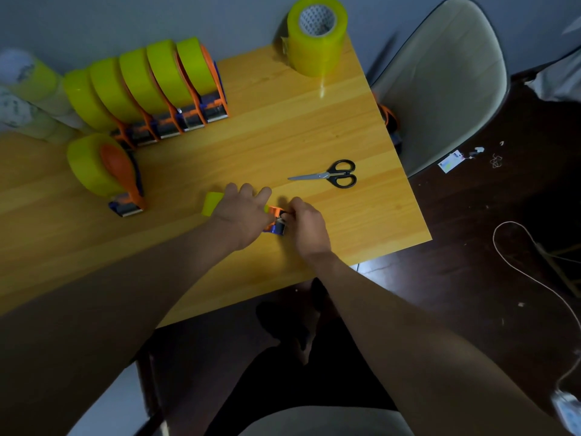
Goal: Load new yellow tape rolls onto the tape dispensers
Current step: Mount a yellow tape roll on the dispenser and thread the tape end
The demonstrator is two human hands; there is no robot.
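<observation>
On the yellow-orange wood-grain tabletop (283,121), near its front edge, both hands meet over one orange-and-blue plastic tape dispenser (276,222). The left hand (243,215) lies palm-down over a yellow tape roll (212,203) seated on that dispenser, fingers curved over it and gripping it, so that only the roll's left edge shows beyond the knuckles. The right hand (306,225) pinches the dispenser's blade end, thumb and fingers curled round the orange and blue parts. Just beyond the hands lie black-handled steel scissors (330,175), blades pointing left, apart from the hands. At the back left stands a row of five loaded orange dispensers (151,86), each carrying a yellow roll, packed side by side and leaning. In front of that row a sixth loaded dispenser (108,171) stands alone. A tall stack of yellow tape rolls (316,39) rests upright at the table's far right corner. Blurred pale rolls (28,92) lie at the far left edge. A beige shell chair (446,77) stands beside the table's right side.
</observation>
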